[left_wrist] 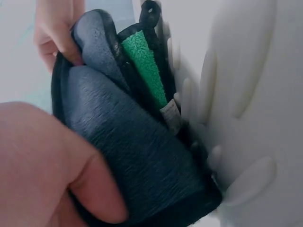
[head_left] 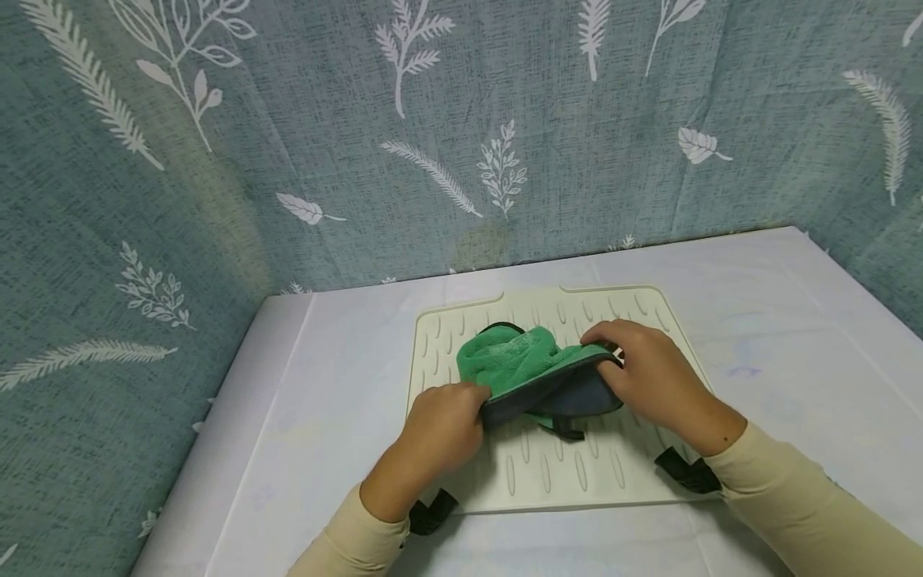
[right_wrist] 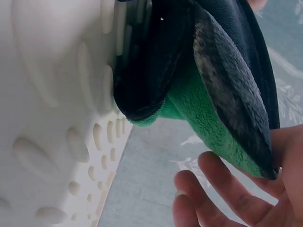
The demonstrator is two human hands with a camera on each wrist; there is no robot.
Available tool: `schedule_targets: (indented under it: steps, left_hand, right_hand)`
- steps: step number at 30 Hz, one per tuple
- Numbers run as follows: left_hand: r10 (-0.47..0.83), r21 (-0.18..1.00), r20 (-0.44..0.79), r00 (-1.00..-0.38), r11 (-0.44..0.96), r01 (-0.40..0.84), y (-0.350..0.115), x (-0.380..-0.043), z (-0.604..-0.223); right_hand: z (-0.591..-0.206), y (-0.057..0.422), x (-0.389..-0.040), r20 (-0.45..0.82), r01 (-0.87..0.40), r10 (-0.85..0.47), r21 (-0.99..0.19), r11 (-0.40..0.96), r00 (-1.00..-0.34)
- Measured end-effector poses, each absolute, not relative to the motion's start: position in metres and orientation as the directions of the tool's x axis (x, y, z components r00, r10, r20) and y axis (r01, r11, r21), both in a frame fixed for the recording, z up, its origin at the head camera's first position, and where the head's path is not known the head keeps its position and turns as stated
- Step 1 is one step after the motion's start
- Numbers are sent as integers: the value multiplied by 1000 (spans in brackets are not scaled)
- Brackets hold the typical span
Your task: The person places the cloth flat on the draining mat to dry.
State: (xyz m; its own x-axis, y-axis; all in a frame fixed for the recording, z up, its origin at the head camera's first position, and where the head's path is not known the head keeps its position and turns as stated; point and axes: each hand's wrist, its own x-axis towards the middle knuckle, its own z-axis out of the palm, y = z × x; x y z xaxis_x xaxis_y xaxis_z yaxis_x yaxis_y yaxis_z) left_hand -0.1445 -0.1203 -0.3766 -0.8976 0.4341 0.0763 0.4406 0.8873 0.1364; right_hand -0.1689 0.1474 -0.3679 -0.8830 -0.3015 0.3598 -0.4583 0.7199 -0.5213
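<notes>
A cloth (head_left: 508, 357), fuzzy green on one face and dark grey on the other with a black edge, is bunched over a cream ridged mat (head_left: 598, 473). My left hand (head_left: 445, 421) pinches its near left edge, the thumb lying on the dark face in the left wrist view. At the upper right edge my right hand (head_left: 649, 377) pinches a corner; in the right wrist view its other fingers (right_wrist: 232, 189) are spread apart from the cloth. Between the hands the dark face is lifted and slopes toward me. A black hanging loop (left_wrist: 150, 14) and a small pale label (left_wrist: 171, 116) show on the cloth.
The mat lies on a table covered with a white cloth (head_left: 324, 449). Behind and at the sides hangs a blue-green curtain (head_left: 433, 176) with white leaf prints. Black straps (head_left: 688, 471) sit by both wrists.
</notes>
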Motion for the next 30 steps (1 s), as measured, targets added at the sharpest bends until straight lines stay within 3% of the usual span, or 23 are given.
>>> schedule_targets:
  steps: [5, 10, 17, 30]
  left_hand:
    - [432, 135, -27, -902, 895, 424, -121, -144, -378]
    - [433, 138, -94, -897, 897, 419, -121, -144, -379]
    - [453, 162, -80, -888, 885, 436, -121, -141, -379]
    - [461, 218, -98, -882, 875, 433, -122, -140, -377]
  right_hand:
    - [-369, 147, -169, 401, -482, -296, -526, 701, -867]
    - [-371, 147, -170, 372, -549, -404, -531, 645, -836]
    - [-373, 148, -171, 289, -631, -573, -504, 590, -767]
    - [-373, 146, -169, 262, -656, -623, -497, 567, -737]
